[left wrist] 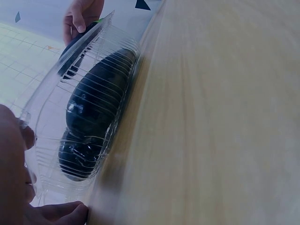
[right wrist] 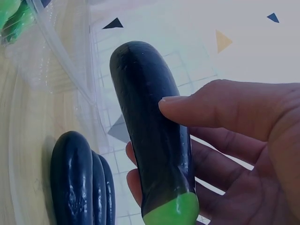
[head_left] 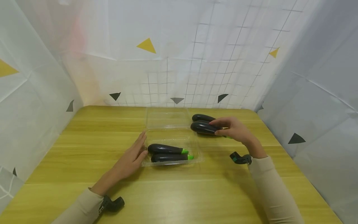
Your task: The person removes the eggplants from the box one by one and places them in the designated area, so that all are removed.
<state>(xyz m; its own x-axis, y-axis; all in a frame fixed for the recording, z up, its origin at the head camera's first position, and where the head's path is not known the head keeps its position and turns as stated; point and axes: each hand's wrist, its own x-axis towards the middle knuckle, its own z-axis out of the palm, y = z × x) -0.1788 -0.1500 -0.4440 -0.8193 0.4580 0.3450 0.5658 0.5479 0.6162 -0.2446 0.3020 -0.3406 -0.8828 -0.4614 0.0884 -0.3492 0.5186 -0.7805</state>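
Observation:
My right hand [head_left: 235, 128] pinches a dark purple eggplant [head_left: 202, 128] near its bright green stem end, thumb on one side and fingers on the other. In the right wrist view this eggplant [right wrist: 149, 112] is raised above other eggplants [right wrist: 71, 176] lying side by side on the table. A hinged clear plastic box [head_left: 171, 164] lies with its lid [head_left: 167, 119] folded back. Inside are two eggplants [head_left: 165, 149], green ends pointing right. My left hand [head_left: 130, 158] rests along the box's left side, its fingers extended against the wall [left wrist: 44, 154].
The wood-grain table [head_left: 170, 199] reaches back to a pale sheet [head_left: 179, 74] with grid lines and triangles. More sheeting [head_left: 316, 93] hangs at both sides. To the right of the lid, behind the held eggplant, lies another eggplant [head_left: 202, 117]. Each wrist wears a dark camera mount [head_left: 240, 158].

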